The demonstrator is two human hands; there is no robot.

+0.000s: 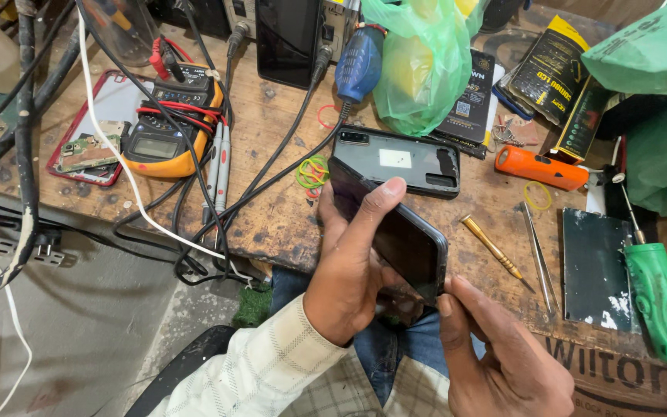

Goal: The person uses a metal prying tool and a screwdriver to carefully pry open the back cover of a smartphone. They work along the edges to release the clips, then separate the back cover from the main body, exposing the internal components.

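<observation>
My left hand point(353, 266) grips a black smartphone point(399, 235) from its left side, thumb laid along the top edge, the dark screen tilted toward me above the bench's front edge. My right hand point(496, 347) pinches the phone's lower right corner with thumb and fingers. Just beyond the phone a second phone's dark back shell point(395, 161) lies flat on the wooden bench point(279, 216).
An orange multimeter point(165, 139) with red and black leads and a red-framed opened phone point(90, 127) lie at left. Tweezers point(538, 247), a brass screwdriver point(492, 247), an orange tool point(540, 167), a green-handled screwdriver point(658, 297), a dark panel point(596, 266), green bags point(422, 62) and cables point(218, 193) crowd the bench.
</observation>
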